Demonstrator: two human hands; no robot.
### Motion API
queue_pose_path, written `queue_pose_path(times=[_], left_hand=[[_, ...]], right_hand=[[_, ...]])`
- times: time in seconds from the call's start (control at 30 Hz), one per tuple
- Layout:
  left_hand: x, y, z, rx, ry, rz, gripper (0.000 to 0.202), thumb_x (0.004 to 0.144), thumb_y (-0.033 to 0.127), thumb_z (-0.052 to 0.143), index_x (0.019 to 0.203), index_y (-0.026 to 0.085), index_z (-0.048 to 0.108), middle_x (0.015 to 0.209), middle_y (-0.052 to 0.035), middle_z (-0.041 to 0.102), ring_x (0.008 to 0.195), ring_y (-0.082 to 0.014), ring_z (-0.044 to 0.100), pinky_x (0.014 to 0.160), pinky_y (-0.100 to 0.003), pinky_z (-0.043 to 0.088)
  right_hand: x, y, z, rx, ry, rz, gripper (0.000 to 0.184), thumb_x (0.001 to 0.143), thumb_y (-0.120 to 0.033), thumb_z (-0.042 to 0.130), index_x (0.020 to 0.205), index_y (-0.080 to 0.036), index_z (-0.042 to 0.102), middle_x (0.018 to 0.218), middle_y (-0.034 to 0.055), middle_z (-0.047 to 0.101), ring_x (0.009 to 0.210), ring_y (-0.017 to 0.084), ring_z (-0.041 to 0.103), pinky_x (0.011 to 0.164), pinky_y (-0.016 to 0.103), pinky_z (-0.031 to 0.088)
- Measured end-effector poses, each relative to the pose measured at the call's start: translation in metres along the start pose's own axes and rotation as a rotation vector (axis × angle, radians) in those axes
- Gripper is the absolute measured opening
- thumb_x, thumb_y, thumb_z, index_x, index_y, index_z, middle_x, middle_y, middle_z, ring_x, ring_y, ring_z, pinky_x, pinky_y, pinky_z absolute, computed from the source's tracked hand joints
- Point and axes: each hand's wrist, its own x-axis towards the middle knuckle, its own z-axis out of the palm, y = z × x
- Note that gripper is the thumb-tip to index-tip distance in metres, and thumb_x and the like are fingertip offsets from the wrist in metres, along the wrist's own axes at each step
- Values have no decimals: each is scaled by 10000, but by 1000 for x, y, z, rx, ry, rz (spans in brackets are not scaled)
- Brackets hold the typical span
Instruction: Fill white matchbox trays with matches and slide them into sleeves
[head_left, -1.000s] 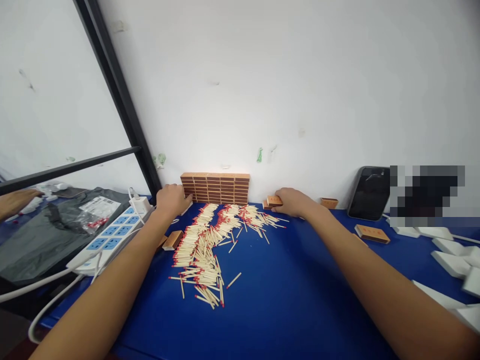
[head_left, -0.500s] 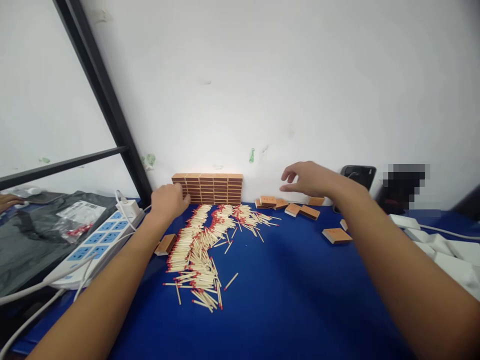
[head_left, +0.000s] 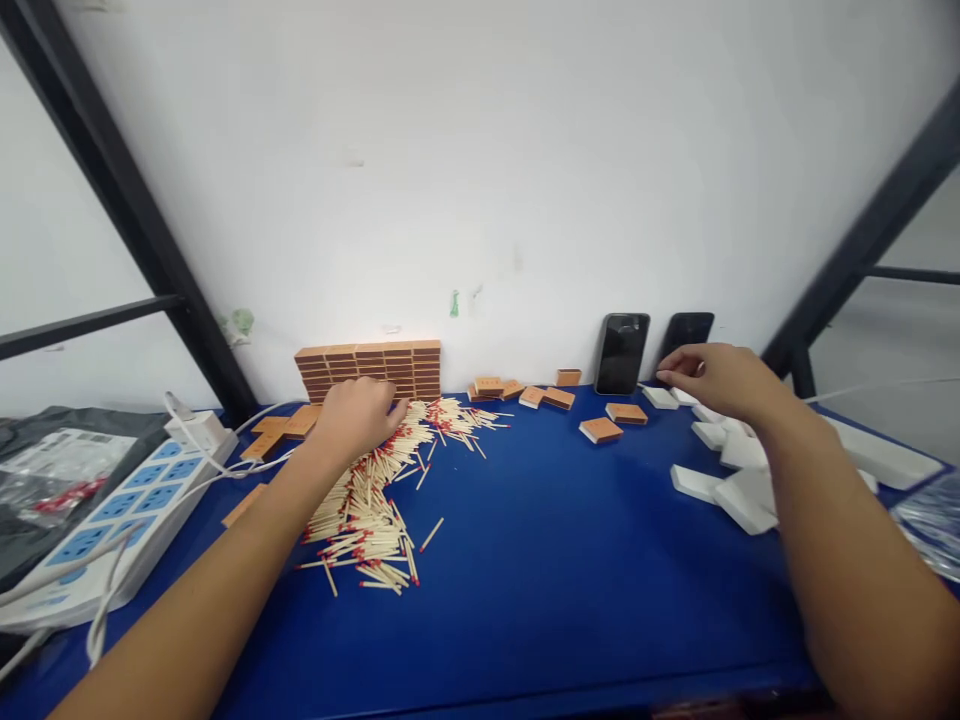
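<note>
A heap of red-tipped matches (head_left: 375,495) lies on the blue table (head_left: 555,560). Behind it a stacked wall of brown matchboxes (head_left: 371,368) stands against the white wall. My left hand (head_left: 354,418) rests on the far end of the match heap, fingers curled down, just in front of the stack; what is under the fingers is hidden. My right hand (head_left: 716,380) hovers at the right with fingers loosely spread, holding nothing, above white inner trays (head_left: 739,470). Loose brown matchboxes (head_left: 600,430) lie between the two hands.
Two dark phones (head_left: 621,352) lean against the wall at the back right. A white and blue power strip (head_left: 112,505) with cables sits at the left edge, beside a grey plastic bag (head_left: 45,470). Black frame posts rise at both sides.
My right hand left the matchboxes near the stack and swung right to hover over the white trays. My view turned right. My left hand shifted slightly onto the match heap.
</note>
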Motion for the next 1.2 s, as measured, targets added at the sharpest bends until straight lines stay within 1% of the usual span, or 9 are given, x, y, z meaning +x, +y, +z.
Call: queue_pose_path(times=[0.13,0.23,0.33,0.47,0.63,0.87,0.97,1.07,1.2], left_hand=[[-3,13,3,-39,62,132,449,1041,474,463,812,185,720,835,-134,758,759,-279,714,660,-346,456],[-4,17,9,-55,135,206,439,1043,448,478,775,188,709,756,-111,729,687,-253,683,607,-327,401],[-6,20,12,-73,221,266,476,1075,430,437,773,187,712,717,-95,704,656,-235,658,587,-316,366],[-8,23,14,-103,326,316,510,1102,412,412,747,182,698,706,-80,698,646,-208,644,563,-313,310],[-7,21,19,-126,410,353,482,1089,366,457,701,177,674,656,-69,669,623,-187,628,548,-308,279],[-7,18,23,-147,443,368,484,1092,356,438,714,177,681,666,-76,682,616,-197,626,538,-318,246],[-8,19,21,-158,441,366,477,1091,351,435,729,175,690,693,-82,704,620,-194,633,538,-315,257],[-7,20,21,-168,429,380,442,1072,339,464,733,175,694,690,-81,705,622,-192,640,541,-309,286],[-8,21,22,-189,415,404,421,1079,346,473,782,169,714,705,-80,715,652,-208,671,557,-307,351]], right_hand=[[-15,4,-19,32,-124,37,241,878,-416,744,871,-182,803,980,142,807,869,281,717,761,385,524],[-43,10,-14,81,-190,-37,430,893,-601,714,1098,-234,807,1083,125,810,975,309,742,825,400,572],[-81,29,10,63,-100,-87,624,835,-784,667,1180,-277,781,1248,167,777,1154,398,717,941,502,588],[-121,55,49,66,52,-195,600,818,-772,671,1286,-400,723,1472,141,689,1417,435,590,1194,595,455],[-127,61,66,84,149,-207,366,829,-683,622,1066,-422,717,1226,128,794,1245,445,693,1137,642,475],[-113,35,58,105,92,-279,318,896,-684,599,1005,-414,726,1127,92,813,1108,398,737,1016,570,527],[-100,16,55,141,57,-334,336,907,-661,609,1037,-382,743,1173,86,812,1194,399,705,1093,569,474],[-79,-10,49,177,38,-363,403,868,-653,651,1085,-329,749,1191,103,804,1284,421,651,1189,612,367],[-54,-66,36,343,-74,-399,482,934,-649,596,1188,-261,730,1225,131,769,1171,350,681,1037,469,511]])
